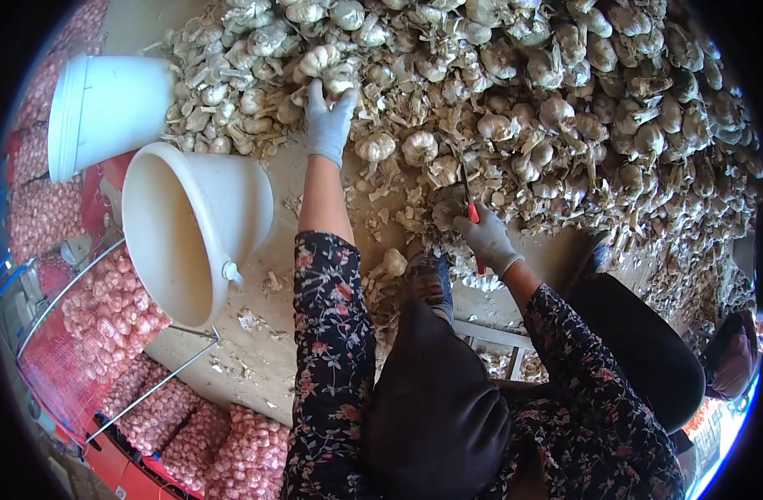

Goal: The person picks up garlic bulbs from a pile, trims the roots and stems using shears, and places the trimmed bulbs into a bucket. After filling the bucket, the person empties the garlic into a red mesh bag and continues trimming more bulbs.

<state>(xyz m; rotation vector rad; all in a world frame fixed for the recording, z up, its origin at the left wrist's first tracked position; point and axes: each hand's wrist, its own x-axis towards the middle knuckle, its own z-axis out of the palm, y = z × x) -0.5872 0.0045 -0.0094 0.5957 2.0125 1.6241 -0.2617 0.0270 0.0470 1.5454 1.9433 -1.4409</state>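
My left hand (328,125), in a pale glove, stretches to the near edge of a big heap of garlic. Its thumb and fingers sit around a whitish garlic bulb (340,78) on top of the heap. Closer to my knees, my right hand (488,239), also gloved, is wrapped round a red-handled cutting tool (473,213). The tool's narrow dark blade points away from me, towards the bulbs; most of its handle is hidden in my fist. Two loose garlic bulbs (420,148) lie between my hands, with dry stalks and skins about them.
A white bucket (246,196) lies tipped at my left, its mouth towards me. Behind it is another pale bucket (106,108). Red net sacks of garlic (248,454) and a metal frame (152,385) line the left side. The garlic heap (565,100) spreads far right.
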